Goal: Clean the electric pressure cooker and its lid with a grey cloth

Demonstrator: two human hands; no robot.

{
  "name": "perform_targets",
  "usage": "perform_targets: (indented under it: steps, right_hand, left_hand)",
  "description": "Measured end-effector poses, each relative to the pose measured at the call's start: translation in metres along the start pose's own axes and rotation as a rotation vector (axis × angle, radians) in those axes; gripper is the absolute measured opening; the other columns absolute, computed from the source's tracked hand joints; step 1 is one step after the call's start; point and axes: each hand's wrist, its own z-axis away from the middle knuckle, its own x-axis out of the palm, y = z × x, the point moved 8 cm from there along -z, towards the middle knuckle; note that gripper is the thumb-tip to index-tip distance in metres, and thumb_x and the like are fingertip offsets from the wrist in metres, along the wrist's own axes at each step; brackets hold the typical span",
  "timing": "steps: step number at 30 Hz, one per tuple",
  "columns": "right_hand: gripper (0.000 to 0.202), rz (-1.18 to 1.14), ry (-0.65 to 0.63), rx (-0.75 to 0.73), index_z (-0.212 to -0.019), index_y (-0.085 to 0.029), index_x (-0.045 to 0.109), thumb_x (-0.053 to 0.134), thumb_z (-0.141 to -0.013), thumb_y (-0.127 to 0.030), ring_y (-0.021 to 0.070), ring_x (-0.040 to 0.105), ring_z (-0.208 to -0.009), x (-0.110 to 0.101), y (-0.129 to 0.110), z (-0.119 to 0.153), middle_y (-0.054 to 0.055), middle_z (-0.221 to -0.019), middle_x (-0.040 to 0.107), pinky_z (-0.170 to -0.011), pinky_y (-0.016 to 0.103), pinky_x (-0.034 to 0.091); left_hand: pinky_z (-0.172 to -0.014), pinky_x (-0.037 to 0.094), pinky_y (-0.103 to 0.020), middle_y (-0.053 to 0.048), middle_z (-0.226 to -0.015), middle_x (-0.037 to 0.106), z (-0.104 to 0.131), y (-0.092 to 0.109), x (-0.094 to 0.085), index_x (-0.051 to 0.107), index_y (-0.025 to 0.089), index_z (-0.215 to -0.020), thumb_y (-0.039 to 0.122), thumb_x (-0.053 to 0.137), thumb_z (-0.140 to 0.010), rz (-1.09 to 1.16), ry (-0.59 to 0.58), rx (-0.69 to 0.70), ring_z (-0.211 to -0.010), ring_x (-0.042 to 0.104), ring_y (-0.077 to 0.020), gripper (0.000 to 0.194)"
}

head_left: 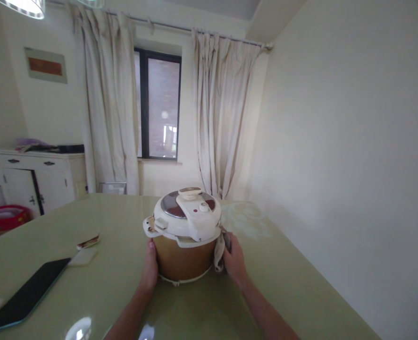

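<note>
An electric pressure cooker (pixel 186 257) with a white lid and a golden-brown body stands upright on the glossy green table (pixel 124 288). My left hand (pixel 151 267) grips the body's left side, just under the white side handle; some of its fingers are hidden by the cooker. On the opposite side, my right hand (pixel 234 259) is closed on a greyish cloth (pixel 219 252) that rests against the cooker. The lid carries a top handle, a round knob and a small dark red spot.
A dark tablet-like slab (pixel 28 293) lies at the left, with a pale flat piece (pixel 83 257) and a small brown-and-white item (pixel 88 242) beyond it. A white wall (pixel 336 165) runs along the right edge. Behind are curtains (pixel 106 104) and a white cabinet (pixel 53 177).
</note>
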Motion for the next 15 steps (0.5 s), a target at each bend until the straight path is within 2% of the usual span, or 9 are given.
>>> perform_targets:
  steps: [3, 7, 9, 11, 15]
  right_hand:
    - [0.031, 0.000, 0.035, -0.031, -0.109, -0.024, 0.077, 0.067, -0.096, -0.050, 0.0282, 0.076, -0.089, -0.005, -0.015, -0.003, 0.008, -0.099, 0.081, -0.083, 0.042, 0.063]
    - [0.033, -0.033, 0.155, -0.095, -0.119, -0.023, 0.076, 0.066, -0.099, -0.048, 0.0283, 0.074, -0.109, -0.016, -0.049, -0.048, 0.010, -0.115, 0.080, -0.102, 0.046, 0.060]
    - [0.033, -0.033, 0.166, -0.130, -0.121, -0.023, 0.074, 0.064, -0.100, -0.047, 0.0286, 0.073, -0.112, -0.014, -0.051, -0.058, 0.010, -0.117, 0.078, -0.105, 0.047, 0.058]
    - [0.034, -0.006, 0.176, -0.093, -0.116, -0.023, 0.072, 0.061, -0.101, -0.051, 0.0286, 0.073, -0.105, -0.007, -0.036, -0.047, 0.009, -0.110, 0.077, -0.098, 0.047, 0.059]
    - [0.031, 0.073, 0.133, 0.030, -0.107, -0.025, 0.068, 0.058, -0.103, -0.054, 0.0280, 0.072, -0.087, 0.009, 0.005, 0.013, 0.005, -0.094, 0.073, -0.080, 0.042, 0.061]
  left_hand:
    - [-0.143, 0.022, -0.052, -0.017, -0.167, 0.062, -0.001, -0.001, -0.001, 0.064, 0.018, -0.155, 0.075, 0.042, -0.107, -0.005, 0.003, 0.001, -0.168, 0.043, -0.0330, 0.078]
    - [-0.142, 0.022, -0.056, -0.016, -0.166, 0.064, 0.000, -0.003, -0.004, 0.065, 0.020, -0.155, 0.073, 0.045, -0.106, -0.014, 0.019, -0.004, -0.168, 0.043, -0.0343, 0.075]
    - [-0.142, 0.021, -0.055, -0.015, -0.165, 0.065, 0.001, -0.003, -0.004, 0.065, 0.022, -0.155, 0.072, 0.044, -0.108, -0.016, 0.023, -0.004, -0.169, 0.042, -0.0329, 0.072]
    - [-0.143, 0.021, -0.052, -0.013, -0.165, 0.066, 0.001, -0.003, -0.003, 0.066, 0.022, -0.155, 0.070, 0.042, -0.109, -0.017, 0.021, -0.004, -0.170, 0.041, -0.0318, 0.071]
    - [-0.143, 0.019, -0.052, -0.015, -0.166, 0.064, 0.000, -0.006, -0.003, 0.065, 0.020, -0.155, 0.069, 0.040, -0.108, -0.031, 0.044, -0.016, -0.171, 0.037, -0.0347, 0.073]
